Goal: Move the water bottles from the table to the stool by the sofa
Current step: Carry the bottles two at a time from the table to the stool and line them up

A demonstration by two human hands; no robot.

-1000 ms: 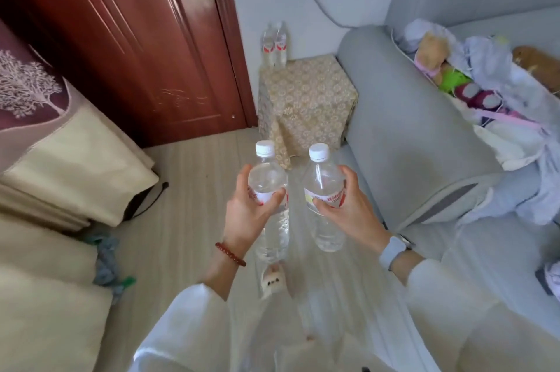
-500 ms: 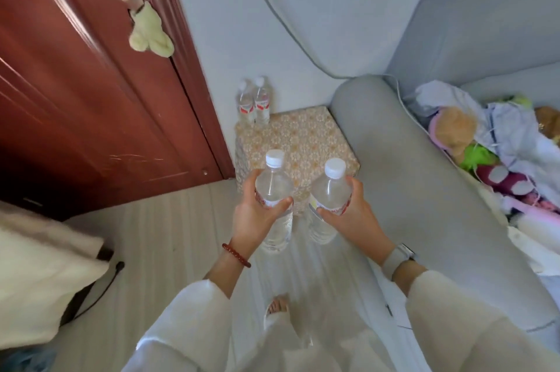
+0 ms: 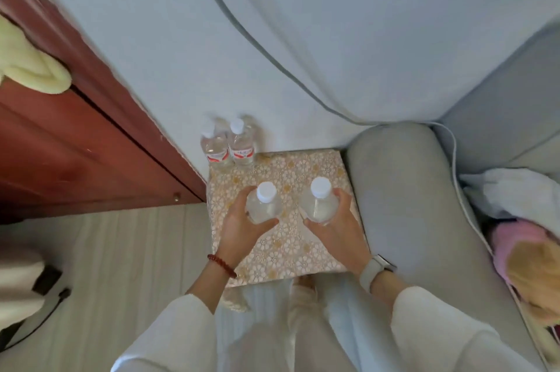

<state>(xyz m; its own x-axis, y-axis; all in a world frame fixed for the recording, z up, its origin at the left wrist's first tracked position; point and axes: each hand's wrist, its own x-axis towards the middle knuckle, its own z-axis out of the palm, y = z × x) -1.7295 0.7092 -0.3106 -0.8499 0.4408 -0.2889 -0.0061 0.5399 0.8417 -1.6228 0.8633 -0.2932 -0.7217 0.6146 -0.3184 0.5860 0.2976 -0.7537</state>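
The left hand (image 3: 242,224) grips a clear water bottle (image 3: 263,203) with a white cap, fingers and thumb curled round its body; the bottle stands upright in the grip, its cap above the fingers. The right hand (image 3: 339,229) wraps another capped water bottle (image 3: 318,205) the same way. Both are held over the middle of the stool (image 3: 288,244), whose top has a beige floral cover; whether their bases touch it cannot be told. Two more bottles with red labels (image 3: 228,147) stand side by side, touching, at the stool's far left corner against the wall (image 3: 181,53). The grey sofa arm (image 3: 409,205) runs along the stool's right edge. A red-brown door (image 3: 75,144) is to the left.
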